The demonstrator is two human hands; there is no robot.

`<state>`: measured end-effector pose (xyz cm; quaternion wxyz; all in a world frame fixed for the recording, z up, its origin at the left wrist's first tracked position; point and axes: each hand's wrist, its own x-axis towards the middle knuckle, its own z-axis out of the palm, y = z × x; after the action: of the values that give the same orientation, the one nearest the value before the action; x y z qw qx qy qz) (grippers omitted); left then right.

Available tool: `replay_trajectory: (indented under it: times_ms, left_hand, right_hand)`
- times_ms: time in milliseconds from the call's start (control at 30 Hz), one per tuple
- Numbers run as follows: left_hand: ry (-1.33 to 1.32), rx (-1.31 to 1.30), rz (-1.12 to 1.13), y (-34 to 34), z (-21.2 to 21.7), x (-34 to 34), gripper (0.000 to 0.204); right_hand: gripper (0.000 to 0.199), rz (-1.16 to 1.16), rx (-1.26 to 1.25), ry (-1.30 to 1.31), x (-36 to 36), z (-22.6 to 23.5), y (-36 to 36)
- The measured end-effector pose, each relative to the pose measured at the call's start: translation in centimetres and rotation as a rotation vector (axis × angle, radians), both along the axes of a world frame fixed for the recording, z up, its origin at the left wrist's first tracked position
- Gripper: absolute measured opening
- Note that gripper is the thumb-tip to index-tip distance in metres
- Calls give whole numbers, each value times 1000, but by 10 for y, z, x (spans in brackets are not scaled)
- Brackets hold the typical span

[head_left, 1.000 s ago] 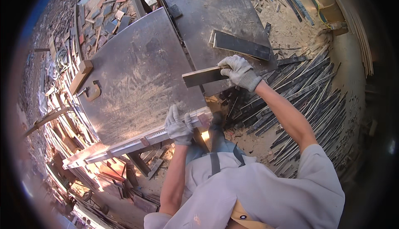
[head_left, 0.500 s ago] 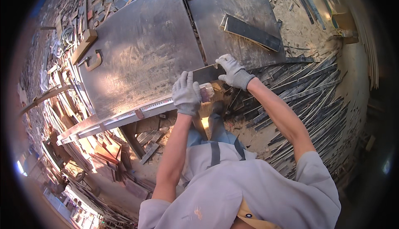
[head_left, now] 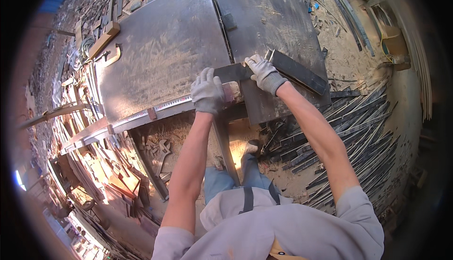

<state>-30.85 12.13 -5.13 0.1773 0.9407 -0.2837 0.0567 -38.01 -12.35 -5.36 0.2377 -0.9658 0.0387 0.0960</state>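
The left hand [head_left: 207, 91], gloved, is laid palm-down with fingers curled over the near end of a dark flat wooden piece [head_left: 232, 72]. The right hand [head_left: 262, 72], also gloved, is closed on the far end of the same piece. The piece is held flat between the two hands on the metal saw table [head_left: 160, 57], across the gap where the left table plate meets the right one.

Just below the left hand, a measuring rail [head_left: 141, 114] runs along the table's near edge. Beyond the right hand, a long dark board [head_left: 297, 71] lies on the right table plate [head_left: 278, 19]. To the right of the right forearm, a heap of thin dark strips [head_left: 339, 132] is spread on the sawdust-covered floor. Far left of the left hand, a wooden push handle [head_left: 109, 56] rests at the table's corner.
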Motion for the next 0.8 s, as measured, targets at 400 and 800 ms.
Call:
replay_trajectory:
  times_ms: [400,800]
  left_hand:
    - [6,-29,22,-3,-12,13,42]
    - [368,-92,198,-10,13,25,50]
  right_hand:
    - [59,-102,-182,-47,18,0,3]
    - [54,-590,1159,-425,-2,186,-79]
